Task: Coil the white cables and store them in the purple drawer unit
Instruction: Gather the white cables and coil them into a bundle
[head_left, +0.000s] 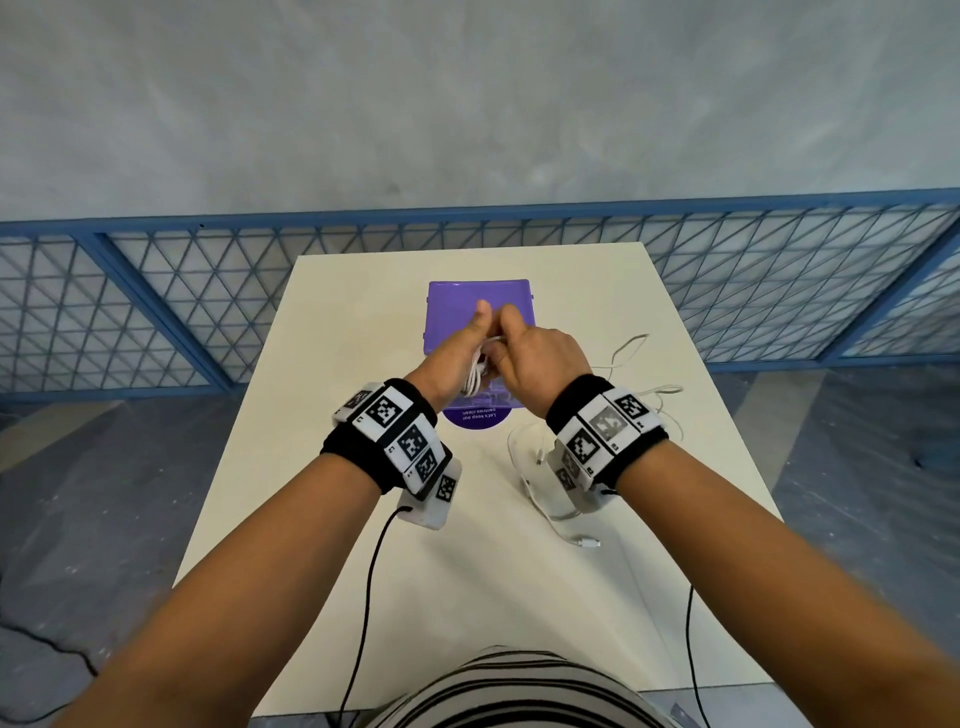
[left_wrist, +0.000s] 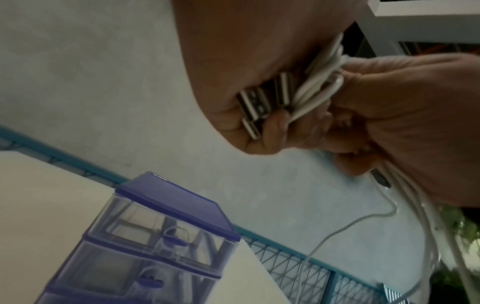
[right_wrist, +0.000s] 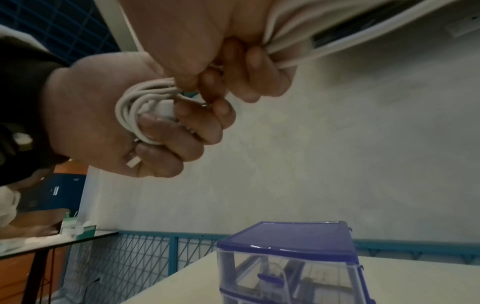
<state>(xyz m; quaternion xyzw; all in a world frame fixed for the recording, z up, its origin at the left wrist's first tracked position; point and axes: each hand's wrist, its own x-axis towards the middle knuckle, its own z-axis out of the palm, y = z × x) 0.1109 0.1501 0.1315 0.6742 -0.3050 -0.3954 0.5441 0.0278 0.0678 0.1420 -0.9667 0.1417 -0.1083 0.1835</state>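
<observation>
Both hands are raised together above the purple drawer unit (head_left: 478, 306), which stands at the table's middle. My left hand (head_left: 465, 345) grips a coiled bundle of white cable (right_wrist: 140, 102) with metal USB plugs (left_wrist: 257, 105) sticking out of the fist. My right hand (head_left: 527, 345) pinches strands of the same cable (right_wrist: 283, 51) right beside the left fist. The unit (right_wrist: 285, 242) has a purple lid and clear drawers with purple handles; its drawers look closed. A cable tail (left_wrist: 350, 226) hangs down from the hands.
Loose white cables (head_left: 631, 351) lie on the cream table (head_left: 363, 364) right of the unit, one more (head_left: 543, 499) near my right wrist, ending in a connector (head_left: 589, 543). A blue mesh fence (head_left: 156, 291) runs behind the table. Black sensor wires trail from both wristbands.
</observation>
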